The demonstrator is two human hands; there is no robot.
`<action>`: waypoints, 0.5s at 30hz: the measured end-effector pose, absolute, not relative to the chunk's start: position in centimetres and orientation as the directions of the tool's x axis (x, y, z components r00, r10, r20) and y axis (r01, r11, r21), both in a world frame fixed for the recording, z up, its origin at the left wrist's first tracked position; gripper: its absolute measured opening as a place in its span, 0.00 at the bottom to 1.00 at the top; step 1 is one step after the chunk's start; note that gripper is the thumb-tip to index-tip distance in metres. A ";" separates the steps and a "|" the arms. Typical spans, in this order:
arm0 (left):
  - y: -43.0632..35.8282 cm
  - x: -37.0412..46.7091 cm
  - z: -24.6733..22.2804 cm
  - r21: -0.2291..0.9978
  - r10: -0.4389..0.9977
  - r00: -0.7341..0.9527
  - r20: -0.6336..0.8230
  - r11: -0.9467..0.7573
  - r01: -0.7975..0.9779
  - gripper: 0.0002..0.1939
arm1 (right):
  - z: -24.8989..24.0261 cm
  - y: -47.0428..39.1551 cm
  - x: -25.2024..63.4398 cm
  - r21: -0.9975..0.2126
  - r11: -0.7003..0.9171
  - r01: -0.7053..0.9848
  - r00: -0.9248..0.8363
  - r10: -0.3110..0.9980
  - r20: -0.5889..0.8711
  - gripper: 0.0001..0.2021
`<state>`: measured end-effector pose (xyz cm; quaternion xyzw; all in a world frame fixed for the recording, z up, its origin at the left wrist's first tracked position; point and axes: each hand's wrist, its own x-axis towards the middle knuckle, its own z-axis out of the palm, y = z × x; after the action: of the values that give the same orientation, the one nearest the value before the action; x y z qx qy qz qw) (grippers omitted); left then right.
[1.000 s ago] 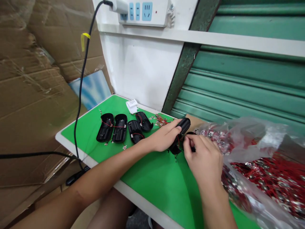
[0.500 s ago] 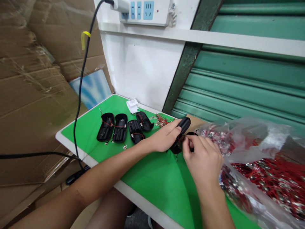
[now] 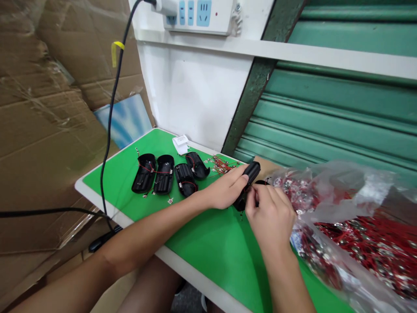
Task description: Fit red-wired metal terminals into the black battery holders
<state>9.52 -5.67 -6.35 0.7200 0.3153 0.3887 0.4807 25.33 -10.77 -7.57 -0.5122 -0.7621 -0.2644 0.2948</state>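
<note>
My left hand (image 3: 228, 187) is closed around a black plastic battery case (image 3: 252, 173), holding it tilted above the green table. Thumb and index finger of my right hand (image 3: 270, 213) pinch together at the lower end of that case; whatever lies between them is too small to make out. Beyond my left hand lies a small heap of red wires with metal contacts (image 3: 221, 164). To the left rest several more black cases, among them one with a red wire across it (image 3: 144, 173) and another beside it (image 3: 164, 174). Part of a further black case shows behind my right fingers.
Clear plastic bags (image 3: 345, 195) full of red wires with metal contacts (image 3: 378, 243) take up the right side. A white paper tag (image 3: 180, 141) lies by the back edge of the green table (image 3: 208, 243). A black cable (image 3: 112, 104) hangs at the left before cardboard (image 3: 48, 152).
My right hand has shifted slightly left and closer to the case, its fingers bunched tighter. My left hand keeps its hold with almost no movement.
</note>
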 end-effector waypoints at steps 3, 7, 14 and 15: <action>-5.7 9.7 -6.4 0.941 0.830 0.499 0.249 -0.330 0.080 0.23 | -7.4 -10.9 25.2 0.046 0.339 0.939 -0.263 0.628 0.732 0.09; -5.3 9.5 -6.5 0.955 0.843 0.496 0.206 -0.284 0.085 0.19 | -6.6 -11.0 25.8 -0.298 0.452 0.841 -0.094 0.664 0.742 0.10; -5.0 9.0 -6.9 0.979 0.751 0.630 0.197 -0.182 -0.089 0.21 | -7.0 -10.1 26.9 -0.828 0.374 0.419 0.215 0.845 0.490 0.27; -5.0 9.0 -7.0 0.978 0.745 0.633 0.208 -0.180 -0.110 0.22 | -7.2 -10.1 26.7 -0.830 0.381 0.408 0.165 0.863 0.478 0.31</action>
<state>9.02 -5.01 -6.99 0.6791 0.2339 0.3587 0.5961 26.68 -10.09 -7.15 -0.5178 -0.6136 0.2030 0.5605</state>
